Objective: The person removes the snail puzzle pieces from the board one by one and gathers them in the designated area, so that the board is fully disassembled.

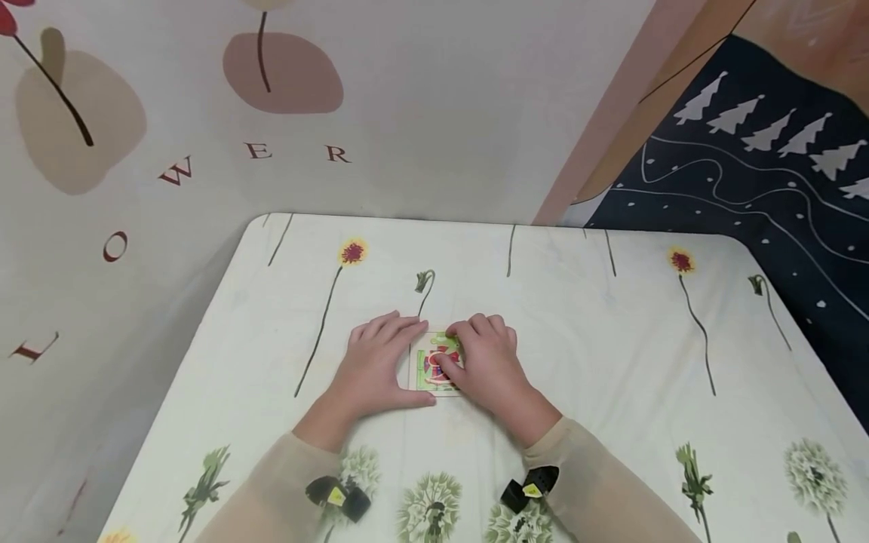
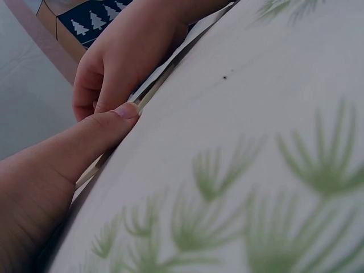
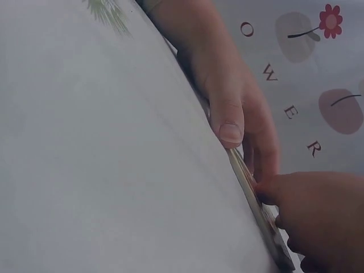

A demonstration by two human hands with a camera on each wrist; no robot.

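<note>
A small, flat, square puzzle board (image 1: 422,377) with a light rim and a bright green and red picture lies on the table. My left hand (image 1: 376,362) holds it from the left, thumb along its near edge and fingertips by its far left corner. In the left wrist view, the thumb (image 2: 122,114) presses on the board's side. My right hand (image 1: 490,362) is over the right part of the picture with bent fingers. Its thumb touches the picture and its index fingertip is near the far edge. Whether it pinches a loose piece I cannot tell.
A white cloth with printed flowers covers the table (image 1: 597,339). Behind and to the left hangs a pale wall cloth (image 1: 434,113) with letters. At the right is a dark cloth (image 1: 733,166) with white trees. Black wrist devices (image 1: 339,498) sit on both sleeves.
</note>
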